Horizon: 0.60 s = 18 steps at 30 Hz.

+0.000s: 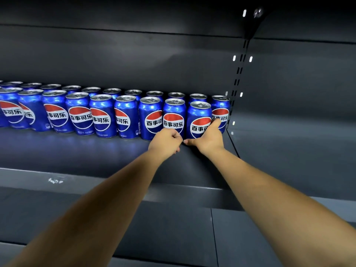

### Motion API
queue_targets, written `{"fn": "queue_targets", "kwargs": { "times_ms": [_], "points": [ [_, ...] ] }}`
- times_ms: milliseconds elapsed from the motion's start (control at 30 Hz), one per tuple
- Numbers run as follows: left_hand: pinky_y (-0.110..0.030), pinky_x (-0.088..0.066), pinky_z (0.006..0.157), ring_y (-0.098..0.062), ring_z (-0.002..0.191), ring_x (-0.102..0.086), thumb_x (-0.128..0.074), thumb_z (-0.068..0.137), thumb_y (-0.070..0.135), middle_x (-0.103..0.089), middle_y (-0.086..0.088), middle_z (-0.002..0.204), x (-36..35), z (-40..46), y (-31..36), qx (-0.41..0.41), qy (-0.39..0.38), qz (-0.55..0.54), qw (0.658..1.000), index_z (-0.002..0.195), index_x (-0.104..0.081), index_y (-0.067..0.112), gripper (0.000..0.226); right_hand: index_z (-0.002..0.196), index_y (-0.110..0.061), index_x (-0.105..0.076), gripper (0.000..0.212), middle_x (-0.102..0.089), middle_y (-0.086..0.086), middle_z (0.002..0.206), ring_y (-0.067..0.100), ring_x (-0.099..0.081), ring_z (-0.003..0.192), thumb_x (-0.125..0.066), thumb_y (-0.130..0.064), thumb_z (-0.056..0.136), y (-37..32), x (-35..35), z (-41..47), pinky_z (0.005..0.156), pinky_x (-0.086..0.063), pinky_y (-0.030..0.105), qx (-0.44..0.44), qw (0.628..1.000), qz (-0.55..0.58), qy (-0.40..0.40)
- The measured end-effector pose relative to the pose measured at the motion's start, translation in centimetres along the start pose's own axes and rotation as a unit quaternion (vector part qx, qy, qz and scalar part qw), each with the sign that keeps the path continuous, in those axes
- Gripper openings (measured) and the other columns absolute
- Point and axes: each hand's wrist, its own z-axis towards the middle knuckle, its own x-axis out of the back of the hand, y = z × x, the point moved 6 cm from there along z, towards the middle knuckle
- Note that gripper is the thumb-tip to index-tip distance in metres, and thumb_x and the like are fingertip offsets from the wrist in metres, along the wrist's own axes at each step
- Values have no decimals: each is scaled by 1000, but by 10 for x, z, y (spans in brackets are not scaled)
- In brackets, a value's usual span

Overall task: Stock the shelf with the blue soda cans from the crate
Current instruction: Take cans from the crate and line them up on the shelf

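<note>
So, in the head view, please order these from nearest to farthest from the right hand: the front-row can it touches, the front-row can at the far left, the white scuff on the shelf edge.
1. Front-row can at the right hand.
2. White scuff, lower left on the shelf edge.
3. Far-left can, at the row's left end.
</note>
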Motion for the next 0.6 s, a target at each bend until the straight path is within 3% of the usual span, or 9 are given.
{"fn": "queue_targets", "kwargs": {
  "times_ms": [133, 267, 400, 600],
  "points": [
    [-28, -38, 63, -18, 73, -52, -49, 89, 20, -50, 8, 62, -2, -2, 2, -37, 59, 111, 991, 77, -55, 18, 14, 111, -16, -27, 82, -56, 3, 119, 31, -52, 115, -89, -28, 59, 9, -3, 10, 100, -43, 45, -4, 1000, 6, -6],
    [-29, -44, 66, -21, 75, -59, -51, 88, 18, -52, 8, 58, -3, 1, 1, -45, 50, 79, 995, 71, -56, 19, 17, 106, -22, -25, 79, -54, -6, 110, 28, -52, 115, -88, -32, 60, 17, -8, 11, 102, -40, 45, 13, 1000, 21, -9],
    [-30, -45, 69, -20, 75, -59, -52, 87, 17, -55, 7, 57, -1, 0, -1, -39, 45, 48, 997, 71, -58, 22, 18, 107, -23, -24, 78, -57, 0, 122, 27, -51, 116, -86, -35, 63, 17, -8, 10, 104, -38, 45, 18, 1000, 8, -5],
    [-27, -38, 62, -16, 75, -52, -52, 90, 25, -49, 9, 61, -1, -10, 4, -28, 24, 94, 995, 78, -58, 19, 15, 128, -17, -30, 87, -53, 3, 131, 30, -46, 124, -85, -37, 64, 15, -9, 4, 104, -39, 46, -4, 1000, 3, -27]
  ]
}}
